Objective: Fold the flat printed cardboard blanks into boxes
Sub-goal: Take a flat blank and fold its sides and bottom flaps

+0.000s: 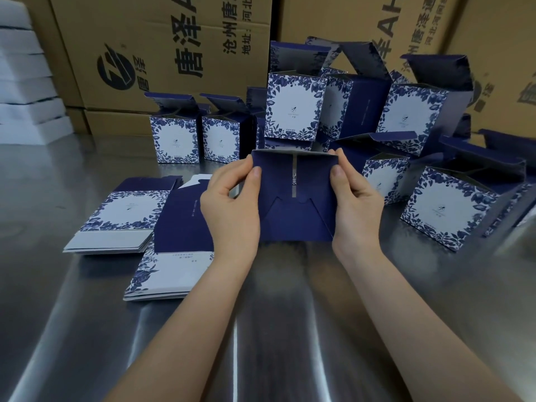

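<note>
I hold a dark blue box (295, 216) above the steel table, its closed bottom with interlocked flaps turned toward me. My left hand (232, 204) grips its left side, thumb on the bottom face. My right hand (355, 198) grips the right side the same way. Two stacks of flat blue-and-white floral blanks lie to the left: one stack (119, 219) farther left, another stack (174, 245) partly under my left wrist. Several folded boxes with open top flaps stand behind, such as one (177, 137) at left and one (293, 108) stacked higher.
More folded boxes (452, 207) are piled at the right, some tipped over. Large brown shipping cartons (162, 50) form a wall at the back. White foam sheets (26, 91) are stacked at far left. The shiny steel table (261, 329) stretches toward me.
</note>
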